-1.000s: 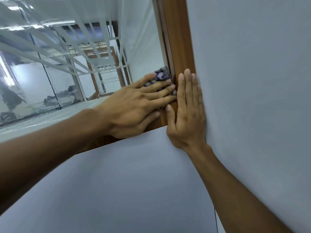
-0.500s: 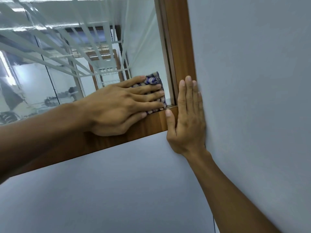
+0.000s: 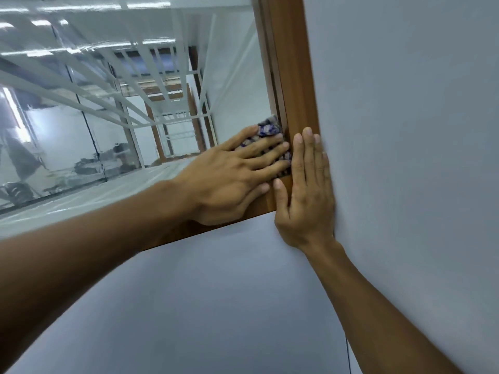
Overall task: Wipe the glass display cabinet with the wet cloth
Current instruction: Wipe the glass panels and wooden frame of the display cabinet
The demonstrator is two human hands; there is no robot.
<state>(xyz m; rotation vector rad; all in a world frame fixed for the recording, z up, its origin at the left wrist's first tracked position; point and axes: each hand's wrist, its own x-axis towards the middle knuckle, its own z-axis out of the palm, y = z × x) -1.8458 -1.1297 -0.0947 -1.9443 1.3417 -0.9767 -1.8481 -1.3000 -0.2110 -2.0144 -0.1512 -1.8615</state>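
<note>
Two hands meet at the lower right corner of the glass display cabinet [image 3: 151,85], seen from close by. The left hand [image 3: 237,176] lies flat, its fingers straight and slightly spread. It presses the wet cloth [image 3: 266,129], a blue-and-white patterned rag, against the pane where the glass meets the wooden frame [image 3: 293,63]. Most of the cloth is hidden under the fingers, with only a bunched edge showing beyond the fingertips. The right hand [image 3: 305,193] holds nothing. Its fingers are straight and pressed together, and it rests flat across the frame and the grey wall [image 3: 405,130], with its thumb just beside the left little finger.

Likely faults from this position:
- **Bare-skin streaks:** the cloth covers little more than the fingers do, so a stroke away from the corner may let bare skin drag on the glass and leave streaks.
- **Snagging:** the bunched edge may catch in the groove between pane and frame and pull out from under the hand.
- **Water in the joint:** water squeezed out in the corner could run into the wooden joint.
- **Cramped stroke:** the hands sit so close together that the stroke may be cramped, leaving the very corner unwiped.
</note>
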